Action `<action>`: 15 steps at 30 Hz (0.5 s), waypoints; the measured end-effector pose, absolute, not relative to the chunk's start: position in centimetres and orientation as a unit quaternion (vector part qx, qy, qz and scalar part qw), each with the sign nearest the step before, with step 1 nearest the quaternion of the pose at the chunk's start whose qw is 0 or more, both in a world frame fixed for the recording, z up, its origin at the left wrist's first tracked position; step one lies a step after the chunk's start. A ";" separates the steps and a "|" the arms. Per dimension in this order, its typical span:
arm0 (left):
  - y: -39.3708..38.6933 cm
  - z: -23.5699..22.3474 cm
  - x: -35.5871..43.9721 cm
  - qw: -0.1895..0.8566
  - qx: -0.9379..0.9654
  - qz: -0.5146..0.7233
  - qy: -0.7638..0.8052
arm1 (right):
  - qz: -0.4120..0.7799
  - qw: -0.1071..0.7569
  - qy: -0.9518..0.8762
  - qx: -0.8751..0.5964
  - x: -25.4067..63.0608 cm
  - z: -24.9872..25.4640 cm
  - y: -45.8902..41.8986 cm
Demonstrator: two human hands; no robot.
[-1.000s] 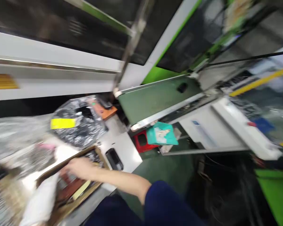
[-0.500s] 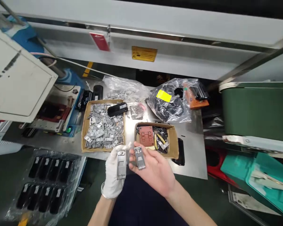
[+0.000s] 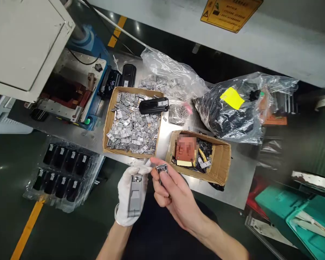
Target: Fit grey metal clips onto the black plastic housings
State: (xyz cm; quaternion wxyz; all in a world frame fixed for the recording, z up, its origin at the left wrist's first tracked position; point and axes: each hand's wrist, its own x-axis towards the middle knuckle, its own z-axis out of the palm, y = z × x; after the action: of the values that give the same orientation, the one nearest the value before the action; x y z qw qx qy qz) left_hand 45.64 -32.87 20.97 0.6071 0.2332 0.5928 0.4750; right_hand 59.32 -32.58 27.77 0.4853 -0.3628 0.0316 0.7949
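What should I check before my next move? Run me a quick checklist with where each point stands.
1. Left hand has hold of its grey metal part: ok.
2. Right hand has hold of its metal piece: ok.
3. Both hands gloved: not ok, only the left is.
4. Both held pieces match: cannot tell, fingers cover much of the right one.
5. Top of the parts box unobstructed: not ok, a black case lies across its right edge.
6. Smaller box open: ok.
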 end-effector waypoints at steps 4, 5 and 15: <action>-32.0 21.1 45.1 0.572 0.350 0.491 0.556 | 0.778 0.470 -0.011 -0.417 58.6 27.0 -31.5; -31.9 21.1 45.0 0.560 0.368 0.497 0.552 | 0.774 0.467 -0.018 -0.427 58.3 26.9 -31.3; -28.6 16.9 41.5 0.442 0.403 0.429 0.677 | 0.765 0.437 -0.071 -0.468 53.0 18.5 -28.0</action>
State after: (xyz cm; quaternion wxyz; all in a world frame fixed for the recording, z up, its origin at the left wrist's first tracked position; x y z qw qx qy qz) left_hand 41.54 -28.58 16.94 0.4416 0.4026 0.6773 0.4291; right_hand 53.01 -28.01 18.50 0.4366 -0.4678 -0.0713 0.7651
